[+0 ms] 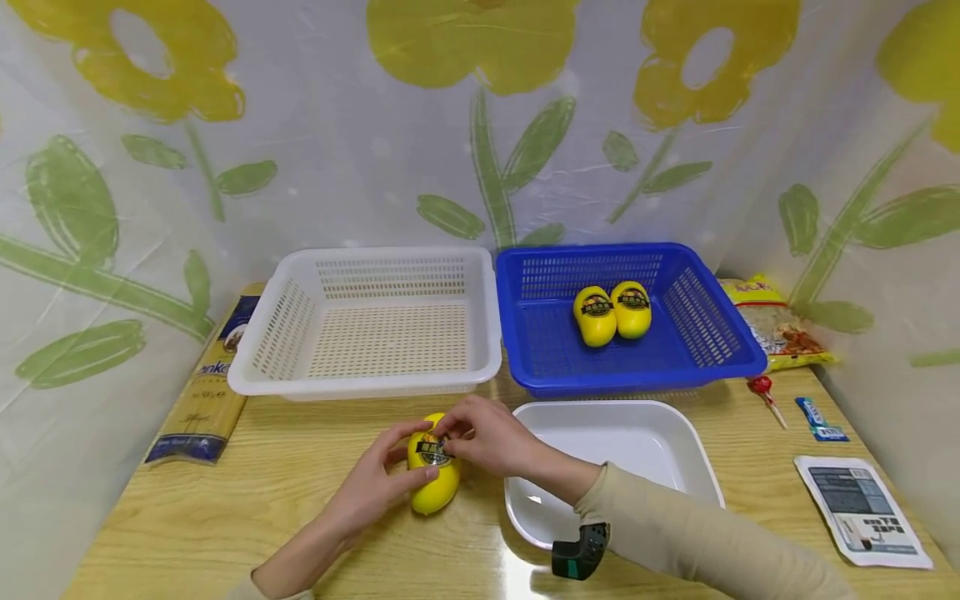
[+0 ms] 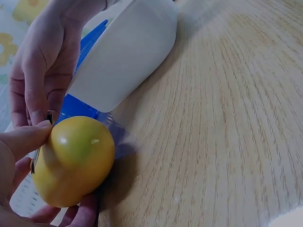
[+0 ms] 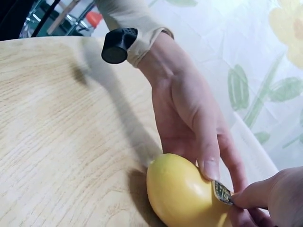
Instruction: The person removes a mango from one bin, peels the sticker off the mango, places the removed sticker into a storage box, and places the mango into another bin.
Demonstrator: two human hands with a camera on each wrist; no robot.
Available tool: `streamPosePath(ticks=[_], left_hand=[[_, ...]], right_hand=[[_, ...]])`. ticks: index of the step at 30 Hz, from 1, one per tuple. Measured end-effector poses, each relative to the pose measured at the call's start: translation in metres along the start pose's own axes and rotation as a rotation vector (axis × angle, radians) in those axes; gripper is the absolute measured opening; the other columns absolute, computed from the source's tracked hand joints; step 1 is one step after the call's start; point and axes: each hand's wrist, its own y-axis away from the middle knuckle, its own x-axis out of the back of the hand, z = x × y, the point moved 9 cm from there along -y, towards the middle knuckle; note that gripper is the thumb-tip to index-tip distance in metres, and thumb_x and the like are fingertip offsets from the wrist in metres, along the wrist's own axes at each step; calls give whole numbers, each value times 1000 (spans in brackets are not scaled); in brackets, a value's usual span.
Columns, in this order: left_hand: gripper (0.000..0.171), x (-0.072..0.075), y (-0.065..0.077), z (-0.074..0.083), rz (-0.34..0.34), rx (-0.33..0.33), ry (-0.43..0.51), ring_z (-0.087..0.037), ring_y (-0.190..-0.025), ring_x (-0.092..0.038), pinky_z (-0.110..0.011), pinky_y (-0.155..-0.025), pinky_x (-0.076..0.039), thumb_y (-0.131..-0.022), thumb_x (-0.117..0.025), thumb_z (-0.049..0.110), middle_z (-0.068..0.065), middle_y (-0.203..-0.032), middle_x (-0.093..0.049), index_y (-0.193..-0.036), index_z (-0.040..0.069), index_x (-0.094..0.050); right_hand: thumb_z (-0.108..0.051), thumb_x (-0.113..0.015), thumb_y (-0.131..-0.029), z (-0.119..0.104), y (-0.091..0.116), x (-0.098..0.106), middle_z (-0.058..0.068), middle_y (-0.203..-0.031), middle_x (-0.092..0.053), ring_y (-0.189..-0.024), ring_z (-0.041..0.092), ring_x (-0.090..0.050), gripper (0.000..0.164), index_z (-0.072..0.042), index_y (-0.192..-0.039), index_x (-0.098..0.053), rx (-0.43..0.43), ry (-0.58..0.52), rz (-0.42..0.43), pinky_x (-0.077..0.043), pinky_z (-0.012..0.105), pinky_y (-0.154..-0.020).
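Note:
A yellow mango [image 1: 435,497] lies on the wooden table in front of the white basket. My left hand [image 1: 367,490] holds it from the left, thumb and fingers curled round its sides. On its upper face is a black-and-gold sticker [image 1: 431,452]. With thumb and forefinger, my right hand [image 1: 491,437] pinches at the right edge of this sticker [image 3: 221,192]. In the left wrist view, the sticker's edge stands out from the mango [image 2: 78,158] beside the left thumb. Two more mangoes, [image 1: 596,327] with the same kind of sticker, lie side by side in the blue basket [image 1: 540,362].
A white basket [image 1: 360,386] stands behind the hands. The white tub [image 1: 615,410] sits under the right forearm. Pasta in a packet [image 1: 198,392] lies at left. Along the right are a snack bag [image 1: 772,321], a red lollipop [image 1: 761,385], blue wrappers [image 1: 821,421] and a flat white packet [image 1: 862,510].

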Motion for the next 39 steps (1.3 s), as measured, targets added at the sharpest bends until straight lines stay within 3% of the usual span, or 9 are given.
streamPosePath(ticks=[12,21,27,31,39], left_hand=[[54,-1,-2,2,52,-3,-9,-34,-123,-51,-34,-82,-53,-80,-82,14,-7,-145,-44,-129,16,-60],[54,-1,0,4,72,-22,-46,-35,-122,-50,-34,-80,-54,-78,-83,14,-9,-143,-44,-127,16,-61],[56,1,2,6,91,-36,-95,-35,-121,-51,-35,-80,-54,-77,-84,17,-10,-141,-46,-128,16,-61],[56,0,2,7,99,-53,-123,-35,-119,-52,-35,-79,-54,-77,-85,18,-11,-139,-46,-127,17,-61],[59,-2,1,13,128,-109,-218,-34,-116,-53,-41,-89,-52,-74,-86,21,-13,-133,-50,-128,16,-62]], right_hand=[[-3,-73,-81,-2,-3,-2,-3,-84,-64,-81,13,-58,13,-9,-94,-74,25,56,-17,-45,22,-72],[1,-70,-81,-6,-4,-1,-5,-82,-67,-78,9,-59,15,-9,-92,-75,8,32,-30,-46,21,-69],[-2,-72,-81,-10,-4,-2,-1,-85,-67,-80,13,-61,14,-8,-94,-74,49,64,-26,-47,20,-70],[-2,-72,-81,-9,-5,-3,-4,-82,-68,-77,6,-59,14,-9,-94,-74,36,59,-33,-47,19,-69],[-1,-72,-82,-12,-2,5,-7,-82,-68,-75,5,-59,16,-10,-95,-76,41,39,-8,-48,21,-69]])
